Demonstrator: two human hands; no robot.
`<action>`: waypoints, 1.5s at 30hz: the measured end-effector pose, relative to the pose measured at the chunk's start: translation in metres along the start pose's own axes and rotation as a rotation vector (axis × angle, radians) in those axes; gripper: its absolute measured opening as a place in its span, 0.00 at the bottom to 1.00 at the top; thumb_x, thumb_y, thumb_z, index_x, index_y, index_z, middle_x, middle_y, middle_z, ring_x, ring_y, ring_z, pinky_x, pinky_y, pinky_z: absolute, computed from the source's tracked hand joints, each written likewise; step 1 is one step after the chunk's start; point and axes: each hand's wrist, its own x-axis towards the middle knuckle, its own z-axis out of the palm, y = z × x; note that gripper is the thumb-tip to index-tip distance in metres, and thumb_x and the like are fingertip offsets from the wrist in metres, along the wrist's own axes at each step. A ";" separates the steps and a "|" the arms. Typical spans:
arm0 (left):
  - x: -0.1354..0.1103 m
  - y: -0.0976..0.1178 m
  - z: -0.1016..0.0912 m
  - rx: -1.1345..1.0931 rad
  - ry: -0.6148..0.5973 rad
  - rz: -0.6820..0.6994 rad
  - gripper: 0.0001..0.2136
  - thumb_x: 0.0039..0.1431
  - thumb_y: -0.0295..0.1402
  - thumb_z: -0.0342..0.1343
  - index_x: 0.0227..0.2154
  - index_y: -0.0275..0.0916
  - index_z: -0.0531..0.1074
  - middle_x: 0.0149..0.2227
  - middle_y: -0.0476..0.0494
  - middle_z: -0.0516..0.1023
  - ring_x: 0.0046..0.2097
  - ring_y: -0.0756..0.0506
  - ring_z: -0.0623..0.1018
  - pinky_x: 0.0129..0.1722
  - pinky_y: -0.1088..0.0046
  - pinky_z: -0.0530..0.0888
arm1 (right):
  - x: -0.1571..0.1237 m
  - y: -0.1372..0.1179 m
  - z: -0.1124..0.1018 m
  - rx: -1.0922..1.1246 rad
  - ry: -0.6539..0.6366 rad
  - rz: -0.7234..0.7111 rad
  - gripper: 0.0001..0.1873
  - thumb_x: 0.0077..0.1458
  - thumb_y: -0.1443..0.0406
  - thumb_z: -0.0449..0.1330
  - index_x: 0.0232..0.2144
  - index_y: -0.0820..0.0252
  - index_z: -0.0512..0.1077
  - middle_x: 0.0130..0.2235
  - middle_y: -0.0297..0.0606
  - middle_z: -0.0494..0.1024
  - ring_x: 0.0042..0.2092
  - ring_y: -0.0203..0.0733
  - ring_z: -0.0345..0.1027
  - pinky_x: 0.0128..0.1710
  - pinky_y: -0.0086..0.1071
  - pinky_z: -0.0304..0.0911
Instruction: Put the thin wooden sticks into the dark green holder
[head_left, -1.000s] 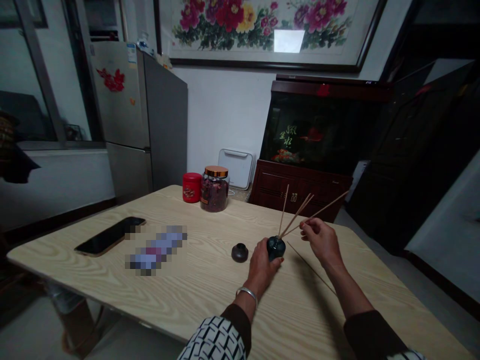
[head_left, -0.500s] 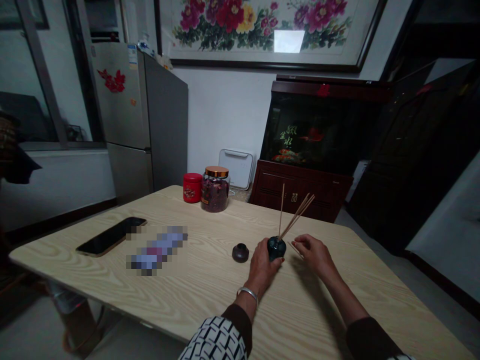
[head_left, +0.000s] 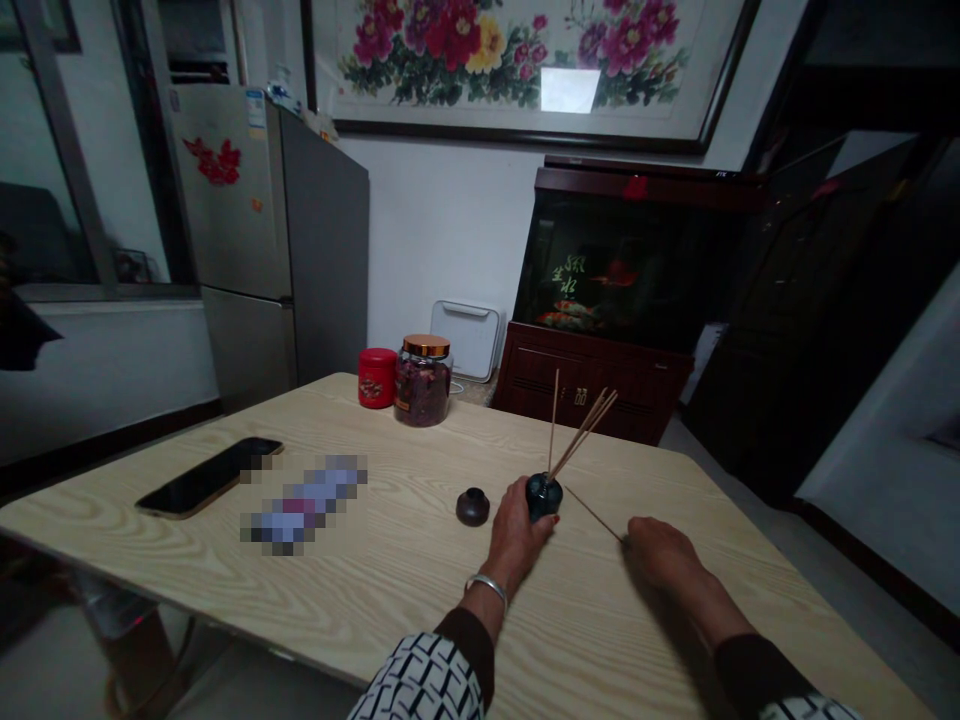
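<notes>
My left hand (head_left: 517, 535) is wrapped round a small dark diffuser bottle (head_left: 545, 497) standing on the table. Several thin reed sticks (head_left: 582, 434) rise from its neck, one nearly upright and the others leaning right. To the right, my right hand (head_left: 664, 553) is closed on the near end of a single reed stick (head_left: 596, 515). That stick slants up and left, its far tip close beside the bottle. A dark round cap-like piece (head_left: 472, 508) lies just left of my left hand.
On the pale wooden table (head_left: 360, 590) lie a phone (head_left: 210, 477) and a blurred-out item (head_left: 304, 505) at the left. A red canister (head_left: 377, 379) and a copper-lidded jar (head_left: 423, 385) stand at the far edge. Behind is a fish tank (head_left: 615, 270).
My right hand has moved right and toward me, away from the bottle, with the reed stick now showing at length. My left hand stays on the bottle. The view has shifted slightly.
</notes>
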 end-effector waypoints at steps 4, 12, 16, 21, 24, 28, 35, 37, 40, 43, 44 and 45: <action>0.001 0.001 0.000 0.006 -0.002 -0.010 0.30 0.50 0.34 0.62 0.55 0.38 0.60 0.51 0.39 0.70 0.53 0.42 0.70 0.53 0.68 0.65 | -0.001 0.024 -0.007 0.417 0.155 0.083 0.06 0.46 0.66 0.58 0.27 0.62 0.74 0.29 0.45 0.78 0.32 0.46 0.72 0.30 0.34 0.61; 0.001 0.003 -0.003 0.002 -0.005 -0.017 0.28 0.49 0.34 0.62 0.54 0.40 0.62 0.49 0.41 0.71 0.52 0.42 0.70 0.51 0.68 0.65 | -0.002 -0.015 -0.064 1.796 0.579 0.219 0.21 0.35 0.59 0.71 0.33 0.63 0.74 0.33 0.40 0.79 0.31 0.37 0.74 0.30 0.28 0.71; 0.001 0.004 -0.004 -0.005 -0.004 -0.009 0.29 0.49 0.34 0.62 0.54 0.40 0.62 0.50 0.41 0.70 0.52 0.42 0.69 0.52 0.68 0.65 | 0.004 -0.053 -0.082 1.830 0.767 0.079 0.18 0.38 0.60 0.71 0.31 0.63 0.73 0.31 0.37 0.79 0.31 0.35 0.74 0.32 0.27 0.73; 0.000 0.006 -0.006 0.000 -0.009 -0.019 0.27 0.49 0.35 0.62 0.53 0.40 0.63 0.49 0.41 0.71 0.51 0.42 0.70 0.51 0.68 0.65 | 0.017 -0.073 -0.080 1.693 0.789 -0.031 0.16 0.44 0.59 0.69 0.32 0.62 0.72 0.29 0.36 0.78 0.31 0.36 0.74 0.33 0.30 0.73; 0.000 0.006 -0.005 -0.010 -0.008 -0.018 0.27 0.49 0.35 0.62 0.53 0.40 0.63 0.49 0.41 0.70 0.52 0.42 0.69 0.52 0.67 0.65 | 0.024 -0.078 -0.073 1.628 0.773 -0.041 0.16 0.45 0.57 0.68 0.32 0.62 0.72 0.29 0.36 0.77 0.31 0.38 0.74 0.33 0.32 0.73; 0.001 0.006 -0.005 -0.027 -0.005 -0.023 0.28 0.49 0.34 0.62 0.53 0.40 0.62 0.50 0.40 0.70 0.52 0.42 0.69 0.52 0.68 0.64 | 0.031 -0.084 -0.063 1.535 0.692 -0.030 0.17 0.46 0.55 0.65 0.33 0.62 0.71 0.29 0.37 0.77 0.30 0.40 0.73 0.30 0.33 0.71; 0.000 0.007 -0.006 -0.016 0.000 -0.008 0.26 0.49 0.33 0.62 0.52 0.40 0.63 0.50 0.41 0.70 0.51 0.42 0.69 0.51 0.67 0.65 | 0.038 -0.098 -0.045 1.184 0.578 -0.017 0.16 0.47 0.53 0.60 0.28 0.60 0.73 0.28 0.39 0.78 0.31 0.43 0.72 0.32 0.34 0.65; 0.000 0.007 -0.006 -0.014 0.002 -0.009 0.26 0.48 0.33 0.62 0.51 0.40 0.63 0.48 0.42 0.71 0.50 0.42 0.70 0.50 0.68 0.66 | 0.038 -0.100 -0.038 1.184 0.529 -0.025 0.16 0.47 0.53 0.60 0.28 0.60 0.73 0.29 0.39 0.78 0.33 0.44 0.72 0.34 0.34 0.65; 0.001 0.006 -0.004 -0.015 0.004 -0.002 0.25 0.49 0.33 0.61 0.51 0.40 0.63 0.48 0.42 0.71 0.50 0.42 0.71 0.50 0.68 0.67 | 0.037 -0.100 -0.020 1.196 0.500 0.036 0.22 0.44 0.51 0.62 0.38 0.60 0.72 0.37 0.43 0.78 0.37 0.45 0.73 0.37 0.36 0.67; 0.002 0.002 -0.001 -0.009 -0.010 -0.009 0.26 0.51 0.30 0.58 0.54 0.39 0.61 0.51 0.40 0.71 0.53 0.42 0.70 0.54 0.66 0.66 | 0.033 -0.102 0.002 1.174 0.414 0.049 0.33 0.39 0.52 0.66 0.47 0.59 0.68 0.46 0.45 0.76 0.41 0.48 0.73 0.38 0.37 0.68; 0.002 0.000 0.001 -0.004 -0.017 -0.021 0.27 0.51 0.28 0.57 0.55 0.38 0.60 0.53 0.38 0.69 0.55 0.42 0.69 0.56 0.66 0.65 | 0.032 -0.103 0.008 1.166 0.361 0.024 0.34 0.38 0.53 0.67 0.48 0.58 0.67 0.46 0.44 0.76 0.42 0.48 0.73 0.39 0.37 0.68; 0.001 -0.001 0.003 0.002 -0.023 -0.038 0.30 0.50 0.26 0.56 0.57 0.37 0.58 0.56 0.36 0.67 0.58 0.41 0.67 0.58 0.65 0.63 | 0.031 -0.105 0.013 1.156 0.310 -0.006 0.33 0.38 0.55 0.67 0.48 0.58 0.67 0.46 0.43 0.76 0.42 0.47 0.73 0.41 0.37 0.67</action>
